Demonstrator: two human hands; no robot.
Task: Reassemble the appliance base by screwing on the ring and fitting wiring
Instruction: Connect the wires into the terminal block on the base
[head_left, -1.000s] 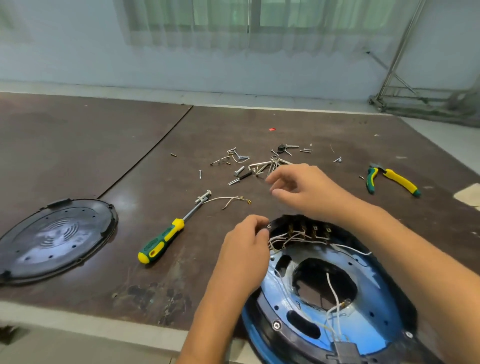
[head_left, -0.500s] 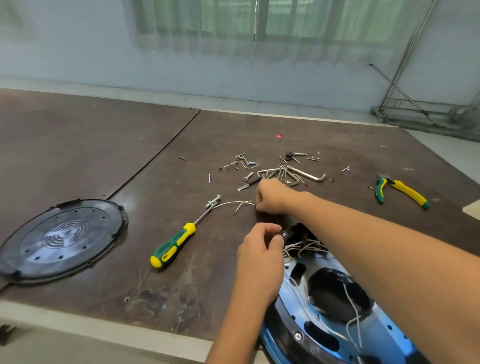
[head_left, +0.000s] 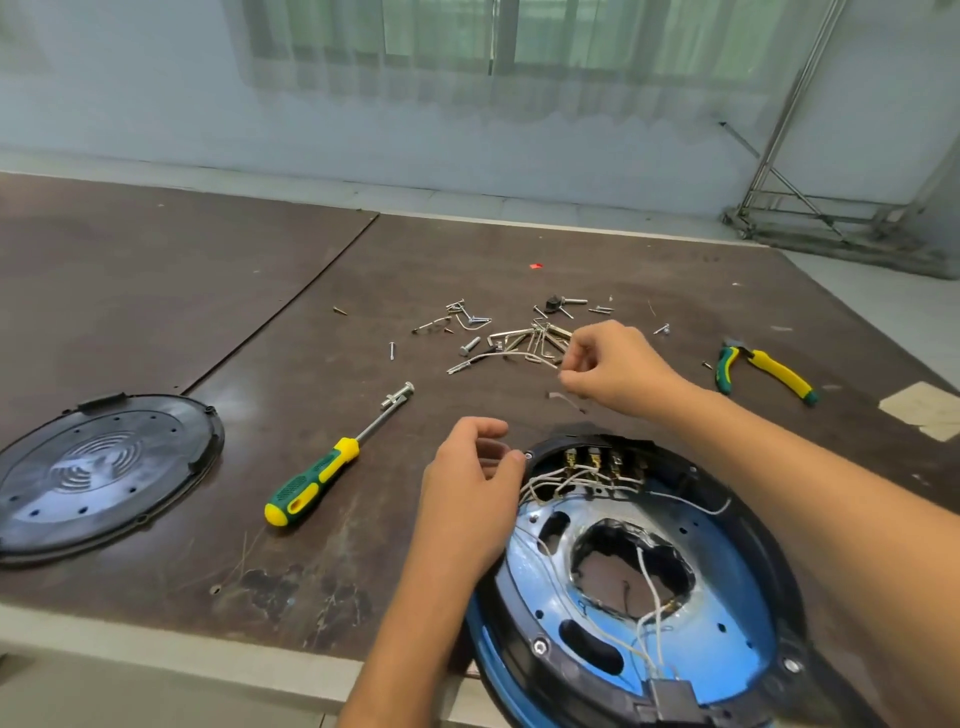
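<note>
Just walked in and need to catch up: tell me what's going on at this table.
A person is reassembling an appliance base at the near edge of the table. The left hand sits at its rim beside the terminal wires, fingers curled; what it grips is unclear. The right hand, by the loose screws and hex keys, pinches what looks like a thin wire. The screwdriver, pliers and black cover lie untouched.

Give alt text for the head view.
A person's left hand holds the rim of a round blue-and-black appliance base with exposed white wires; the right hand pinches a thin wire near scattered metal screws.
</note>
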